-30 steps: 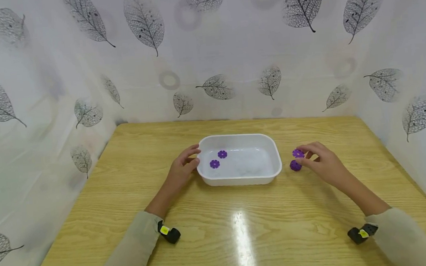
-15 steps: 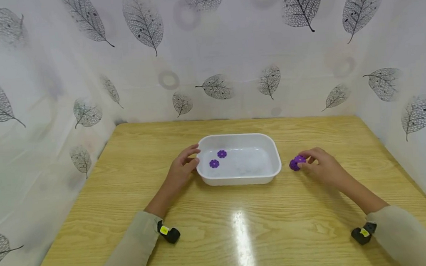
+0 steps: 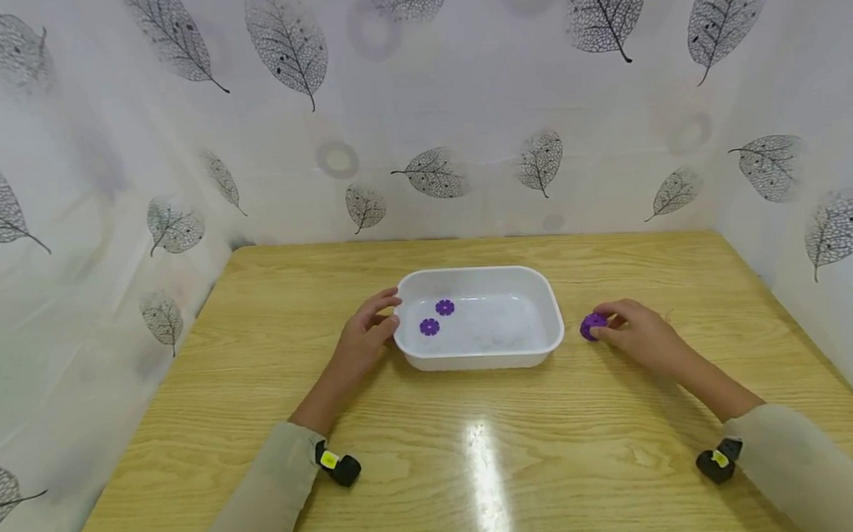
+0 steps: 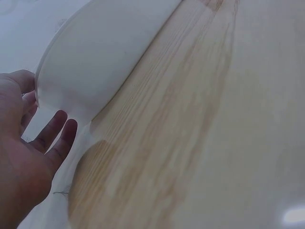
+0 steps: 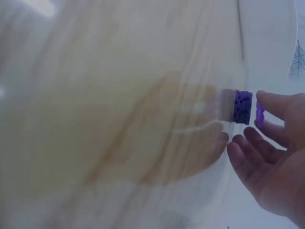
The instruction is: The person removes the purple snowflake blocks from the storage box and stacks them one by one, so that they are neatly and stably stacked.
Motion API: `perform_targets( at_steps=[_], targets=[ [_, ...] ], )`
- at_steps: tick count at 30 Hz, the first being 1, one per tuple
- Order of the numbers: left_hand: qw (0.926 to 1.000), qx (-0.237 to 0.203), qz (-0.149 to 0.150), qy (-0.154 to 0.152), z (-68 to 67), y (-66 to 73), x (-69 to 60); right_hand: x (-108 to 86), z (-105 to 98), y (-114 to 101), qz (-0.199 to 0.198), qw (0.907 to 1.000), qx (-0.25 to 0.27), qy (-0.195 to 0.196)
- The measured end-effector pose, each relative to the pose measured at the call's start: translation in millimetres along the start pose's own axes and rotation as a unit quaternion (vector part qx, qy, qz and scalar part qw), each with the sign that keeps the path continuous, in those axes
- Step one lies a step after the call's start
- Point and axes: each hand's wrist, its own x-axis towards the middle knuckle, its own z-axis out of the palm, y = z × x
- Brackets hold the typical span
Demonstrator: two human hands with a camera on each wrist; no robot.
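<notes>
My right hand [image 3: 642, 334] pinches a thin purple notched disc [image 5: 260, 113] between thumb and finger. Just below it, a short stack of purple discs [image 5: 243, 107] stands on the table; a narrow gap between disc and stack shows in the right wrist view. From above, the two nearly overlap. My left hand [image 3: 363, 338] touches the left end of the white tray [image 3: 479, 362] with thumb and fingertips, the other fingers spread in the left wrist view [image 4: 28, 143]. Two purple flower-shaped discs [image 3: 430, 327] lie apart on the tray's floor, towards its left side.
The wooden table [image 3: 426, 450] spreads around the tray, with a bright light reflection in front. A white leaf-printed curtain [image 3: 458, 88] encloses the back and both sides. Each wrist wears a small black camera [image 3: 340, 469].
My right hand has lowered the purple disc towards the stack, so that they now nearly overlap in the head view. The left hand and the tray have kept their places.
</notes>
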Motion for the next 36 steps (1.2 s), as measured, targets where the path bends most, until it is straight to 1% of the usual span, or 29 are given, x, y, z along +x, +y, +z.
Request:
perform_targets(
  at_steps=[2,4,9,13,20,29,36],
  targets=[
    [1.0000,0.005,-0.001,-0.003,0.2,7.8,-3.3,0.1,0.2,0.0,0.003,1.0000,0.000,-0.004],
    [1.0000,0.007,0.000,-0.003,0.4,7.2,-3.3,0.1,0.4,-0.3,0.006,1.0000,-0.001,-0.007],
    [1.0000,0.001,0.004,0.004,-0.1,-15.7,6.0,0.0,0.7,-0.4,0.006,0.9999,-0.004,-0.010],
    [0.9999,0.008,0.012,0.008,-0.4,-22.6,8.4,-0.6,0.9,-0.4,0.002,1.0000,-0.005,-0.007],
    [0.9997,0.022,0.010,0.010,-1.6,-20.8,7.1,1.0,3.5,1.4,0.000,0.9999,-0.011,-0.004],
    [0.9997,0.021,0.007,0.006,-1.8,-21.2,7.3,2.7,4.9,2.8,0.004,0.9997,-0.025,-0.007],
    [0.9998,0.020,0.004,0.008,-1.3,-20.9,6.8,2.0,5.3,1.9,-0.001,0.9996,-0.026,-0.005]
  ],
)
